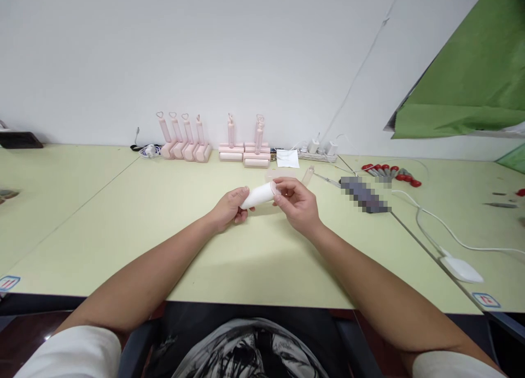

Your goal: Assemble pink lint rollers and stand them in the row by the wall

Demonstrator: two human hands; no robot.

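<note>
A white paper roll [258,195] is held between both hands above the pale green table [123,225]. My left hand [229,207] grips its lower left end, and my right hand [298,201] pinches its upper right end with the fingertips. Just behind the hands lie a pale pink roller piece [274,175] and a clear pink handle [307,175].
Pink lint rollers stand in a row [186,137] and in a stack [245,146] by the wall. A white packet [287,158], a power strip [318,151], red-handled tools [389,173], a blurred dark object [365,195] and a white charger with cable [460,268] lie to the right.
</note>
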